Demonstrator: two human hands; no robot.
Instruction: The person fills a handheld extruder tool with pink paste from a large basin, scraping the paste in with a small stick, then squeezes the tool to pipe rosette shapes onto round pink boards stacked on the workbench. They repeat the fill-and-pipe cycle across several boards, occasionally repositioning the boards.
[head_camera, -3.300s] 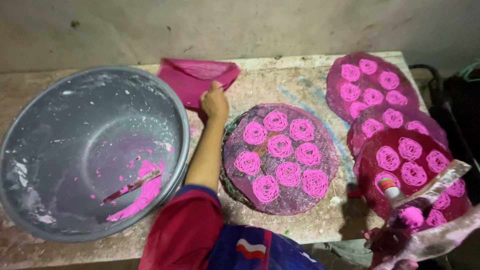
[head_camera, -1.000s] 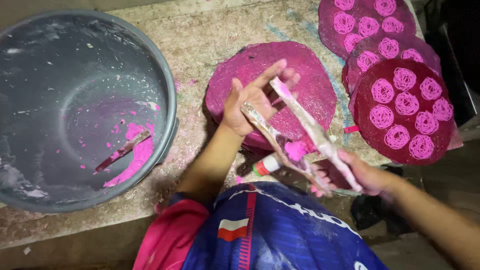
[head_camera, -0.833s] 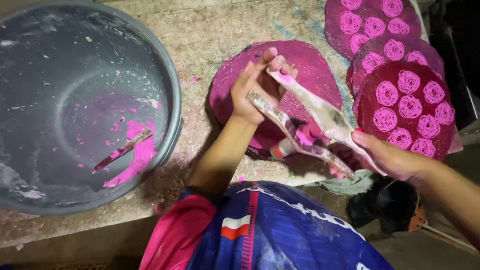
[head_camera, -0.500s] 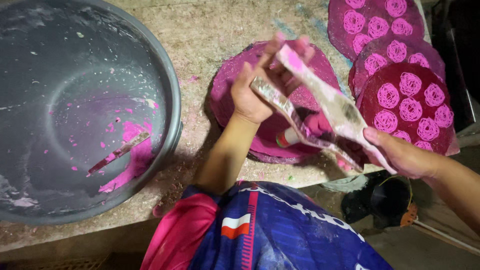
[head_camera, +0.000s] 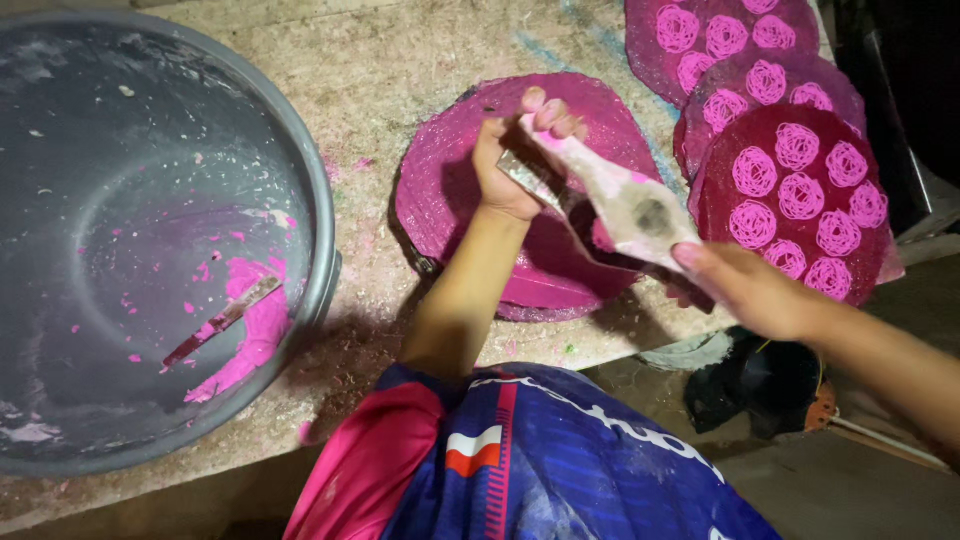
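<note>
Far left: I note a large grey basin (head_camera: 150, 240) on the worktop (head_camera: 400, 60), with a smear of pink dough (head_camera: 245, 335) and a flat scraper (head_camera: 220, 320) lying in it.

Centre: an empty round pink mat (head_camera: 450, 200) lies flat. Above it my left hand (head_camera: 510, 165) is clenched around the upper end of a hinged press (head_camera: 610, 205), a dusty two-handled tool.

The press's long axis runs from upper left down to lower right, hanging in the air over the mat. My right hand (head_camera: 750, 290) grips its lower end, fingers closed. Both hands are on it; neither is nearer.

Right: stacked mats (head_camera: 800, 180) carry pink coiled noodle nests (head_camera: 795, 145).
</note>
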